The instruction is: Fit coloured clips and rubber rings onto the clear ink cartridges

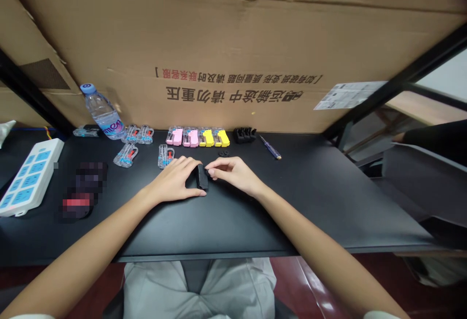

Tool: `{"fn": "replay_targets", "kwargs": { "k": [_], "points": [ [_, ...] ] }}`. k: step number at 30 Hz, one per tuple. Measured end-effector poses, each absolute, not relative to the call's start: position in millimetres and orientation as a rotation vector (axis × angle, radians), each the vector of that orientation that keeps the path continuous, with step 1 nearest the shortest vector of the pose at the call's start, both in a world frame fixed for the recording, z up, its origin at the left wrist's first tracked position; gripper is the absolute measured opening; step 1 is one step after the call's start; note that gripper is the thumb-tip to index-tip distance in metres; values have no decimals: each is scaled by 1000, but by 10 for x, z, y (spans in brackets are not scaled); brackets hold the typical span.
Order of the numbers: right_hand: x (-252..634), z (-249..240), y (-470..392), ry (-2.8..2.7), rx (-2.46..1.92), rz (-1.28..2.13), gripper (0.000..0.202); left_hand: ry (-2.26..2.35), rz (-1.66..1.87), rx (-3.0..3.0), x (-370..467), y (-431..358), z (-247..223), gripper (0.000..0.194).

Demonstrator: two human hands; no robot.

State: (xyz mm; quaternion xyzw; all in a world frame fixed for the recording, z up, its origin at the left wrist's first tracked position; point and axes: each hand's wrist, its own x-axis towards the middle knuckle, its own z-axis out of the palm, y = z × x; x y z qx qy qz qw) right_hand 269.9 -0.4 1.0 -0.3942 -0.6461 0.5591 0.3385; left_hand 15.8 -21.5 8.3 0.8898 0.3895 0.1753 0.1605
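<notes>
Because the small dark piece (207, 173) is so slight beside the black block (202, 179), the work here seems to call for one steady hand and one light one. The left hand (173, 180) is clamped on the block, fingers at its far end and thumb at its near end, so the long side facing right lies free; that looks like a good hold, provided the block does not twist under a sideways push. The right hand (235, 173) has thumb and fingertips pinched together on the small piece, right at that free side; whether the piece touches the block or sits in it, I cannot tell. The block is just above or on the black table (292, 221), near its middle; resting it there would probably steady it better than holding it in the air. A straight, gentle push with the pinch square to the block seems wiser than force, since a tilted piece could slip or jam. The loose black bits (224, 153) lie just beyond the hands, and are best left undisturbed by the knuckles.
</notes>
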Motion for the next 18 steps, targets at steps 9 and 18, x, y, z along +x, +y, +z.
{"fn": "replay_targets", "kwargs": {
  "k": [9, 18],
  "points": [
    [2608, -99, -5, -1610, -970, 1535, 40, 1103, 510, 2533, 168, -214, 72, 67],
    [2563, -85, -42, -1568, -985, 1531, 41, 1096, 495, 2521, 171, -219, 74, 66]
  ]
}}
